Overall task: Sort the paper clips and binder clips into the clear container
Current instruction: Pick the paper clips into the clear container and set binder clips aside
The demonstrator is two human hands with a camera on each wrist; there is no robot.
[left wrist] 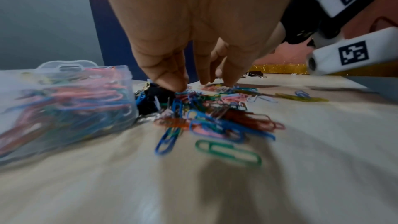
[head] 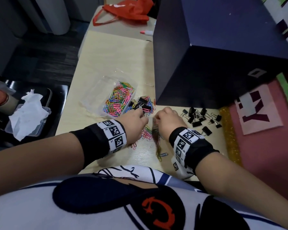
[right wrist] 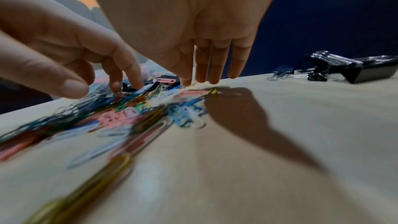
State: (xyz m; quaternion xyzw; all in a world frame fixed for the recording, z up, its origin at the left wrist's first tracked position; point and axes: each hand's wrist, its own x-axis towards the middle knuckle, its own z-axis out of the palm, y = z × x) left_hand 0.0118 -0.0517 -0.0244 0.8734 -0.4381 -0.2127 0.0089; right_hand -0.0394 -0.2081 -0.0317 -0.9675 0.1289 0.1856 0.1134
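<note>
The clear container [head: 96, 95] [left wrist: 64, 101] lies on the table, part full of coloured paper clips [head: 118, 98]. Black binder clips [head: 142, 104] are heaped against its right side. Loose coloured paper clips [head: 147, 133] [left wrist: 215, 118] [right wrist: 133, 113] are spread under both hands. My left hand [head: 135, 120] [left wrist: 193, 83] reaches down with spread fingertips touching that pile, beside the container. My right hand [head: 166, 121] [right wrist: 202, 81] stands just to its right, fingers straight and together, tips on the table at the pile's edge. A second group of black binder clips [head: 200, 117] [right wrist: 366, 70] lies further right.
A tall dark blue box [head: 214, 47] stands at the table's back right, close behind the clips. A red bag [head: 128, 10] lies far back. A gold glitter strip [head: 229, 135] and a pink mat [head: 264, 146] border the right. Left, tissue [head: 28, 117] fills a clear tray.
</note>
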